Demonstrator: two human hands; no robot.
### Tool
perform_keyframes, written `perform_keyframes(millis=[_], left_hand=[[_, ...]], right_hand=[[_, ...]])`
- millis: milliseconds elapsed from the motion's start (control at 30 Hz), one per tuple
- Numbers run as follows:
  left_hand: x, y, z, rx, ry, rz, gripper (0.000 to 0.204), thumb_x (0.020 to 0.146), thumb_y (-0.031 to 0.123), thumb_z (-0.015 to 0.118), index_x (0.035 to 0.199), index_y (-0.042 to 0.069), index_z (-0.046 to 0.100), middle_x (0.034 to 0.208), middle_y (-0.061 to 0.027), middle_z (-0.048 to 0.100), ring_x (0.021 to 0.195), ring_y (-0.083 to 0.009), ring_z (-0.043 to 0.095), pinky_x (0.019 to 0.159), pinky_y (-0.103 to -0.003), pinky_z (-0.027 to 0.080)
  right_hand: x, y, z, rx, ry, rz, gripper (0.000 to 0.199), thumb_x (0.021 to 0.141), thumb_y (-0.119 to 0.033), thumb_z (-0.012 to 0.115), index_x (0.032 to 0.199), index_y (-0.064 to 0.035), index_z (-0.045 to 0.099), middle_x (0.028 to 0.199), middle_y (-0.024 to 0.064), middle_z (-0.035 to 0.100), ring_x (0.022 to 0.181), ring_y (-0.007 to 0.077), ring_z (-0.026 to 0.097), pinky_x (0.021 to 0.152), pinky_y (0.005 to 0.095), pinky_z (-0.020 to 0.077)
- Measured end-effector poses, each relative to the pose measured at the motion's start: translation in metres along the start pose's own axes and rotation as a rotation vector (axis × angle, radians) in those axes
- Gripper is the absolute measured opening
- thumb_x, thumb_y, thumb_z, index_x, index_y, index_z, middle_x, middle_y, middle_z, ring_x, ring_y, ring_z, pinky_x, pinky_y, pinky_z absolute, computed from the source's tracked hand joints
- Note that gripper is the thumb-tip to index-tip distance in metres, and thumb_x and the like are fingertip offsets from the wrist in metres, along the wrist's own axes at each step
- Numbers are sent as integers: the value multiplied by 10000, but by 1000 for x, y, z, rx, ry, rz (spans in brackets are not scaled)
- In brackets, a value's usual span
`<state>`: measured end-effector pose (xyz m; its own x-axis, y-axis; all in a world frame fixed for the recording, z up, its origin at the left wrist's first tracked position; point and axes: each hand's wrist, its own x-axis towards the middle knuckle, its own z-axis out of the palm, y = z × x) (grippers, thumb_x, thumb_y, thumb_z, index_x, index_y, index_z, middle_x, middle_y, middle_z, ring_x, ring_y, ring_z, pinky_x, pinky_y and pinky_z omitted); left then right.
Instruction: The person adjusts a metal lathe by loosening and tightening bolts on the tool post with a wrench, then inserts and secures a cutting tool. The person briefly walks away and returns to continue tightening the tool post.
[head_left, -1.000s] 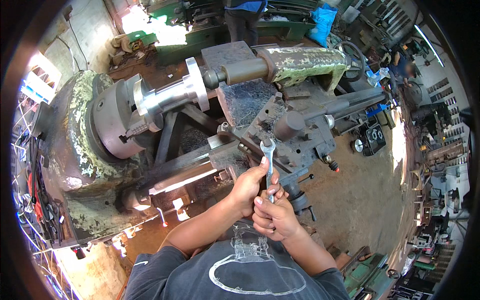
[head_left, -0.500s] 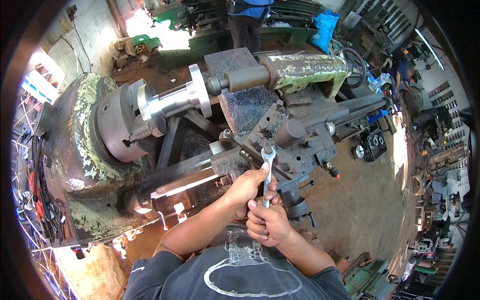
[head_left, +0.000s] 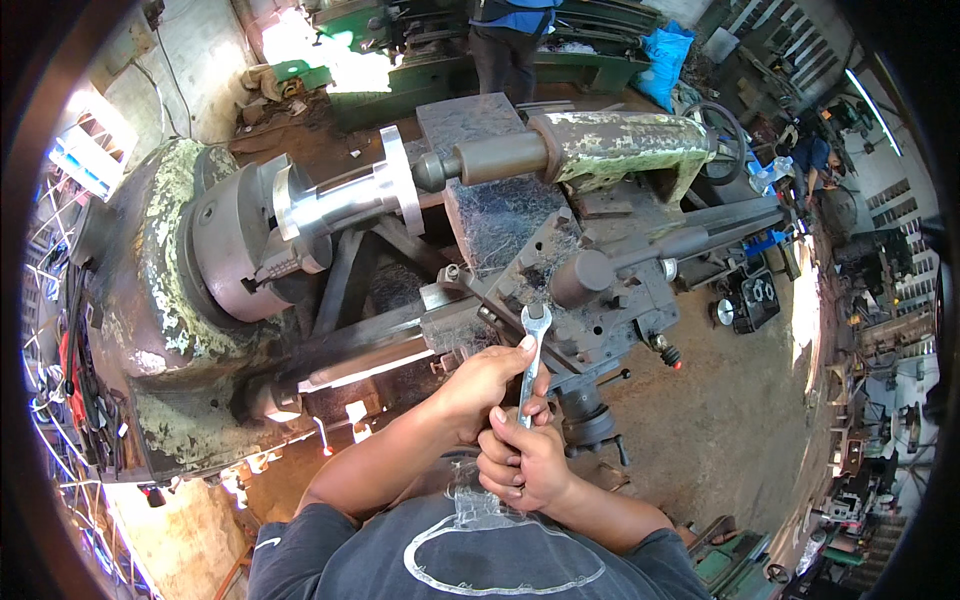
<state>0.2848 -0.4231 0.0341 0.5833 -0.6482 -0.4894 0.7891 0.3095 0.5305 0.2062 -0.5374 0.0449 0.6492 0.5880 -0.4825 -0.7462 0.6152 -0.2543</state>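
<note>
Both my hands grip a silver ring wrench [head_left: 533, 345] held upright over a big old lathe [head_left: 200, 300]. My left hand [head_left: 488, 382] wraps the wrench's middle, thumb up along the shaft. My right hand [head_left: 522, 463] clasps the lower end below it. The wrench's ring head sits at the dark tool post and carriage [head_left: 590, 290]. A shiny flanged steel cylinder [head_left: 350, 195] is clamped in the chuck [head_left: 235, 250], facing the tailstock [head_left: 600, 150].
Another person in blue [head_left: 510, 40] stands beyond the lathe at the top. A blue sack [head_left: 665, 55] lies at the upper right. Machine parts and clutter line the right side; dirt floor [head_left: 740, 420] stretches to the right of the carriage. Cables [head_left: 75, 380] hang at the left.
My view has shifted slightly, so hands and wrench sit a little lower in frame. Both hands keep their grip on the wrench at the tool post.
</note>
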Motion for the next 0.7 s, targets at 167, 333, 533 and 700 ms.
perform_keyframes(millis=[167, 333, 533, 700], left_hand=[[5, -6, -2, -168, -156, -43, 545, 998, 591, 380, 876, 81, 529, 630, -49, 506, 603, -238, 571, 833, -459, 494], [12, -2, -13, -289, -384, -60, 537, 1051, 518, 318, 783, 76, 464, 559, 5, 369, 478, -144, 428, 705, -367, 490], [15, 27, -47, -231, -475, -393, 558, 1034, 532, 374, 763, 58, 489, 559, 2, 354, 471, -123, 374, 622, -327, 477], [4, 25, -34, -152, -291, -279, 582, 994, 596, 405, 802, 59, 525, 535, -7, 388, 451, -165, 431, 710, -402, 515]], right_hand=[[-2, -2, 2, -27, 28, 2, 477, 1052, -314, 462, 629, -125, 347, 507, -25, 244, 355, 97, 250, 318, 264, 229], [5, 7, 18, -104, 132, -43, 396, 1036, -240, 508, 689, -123, 355, 493, -16, 251, 350, 105, 251, 328, 268, 228], [50, 44, 41, 149, 192, -232, 350, 997, -118, 557, 726, -154, 340, 482, -11, 300, 331, 112, 258, 330, 271, 221], [45, 43, 32, 57, 114, -243, 343, 989, -203, 590, 732, -146, 371, 476, -12, 346, 323, 108, 291, 319, 264, 247]])
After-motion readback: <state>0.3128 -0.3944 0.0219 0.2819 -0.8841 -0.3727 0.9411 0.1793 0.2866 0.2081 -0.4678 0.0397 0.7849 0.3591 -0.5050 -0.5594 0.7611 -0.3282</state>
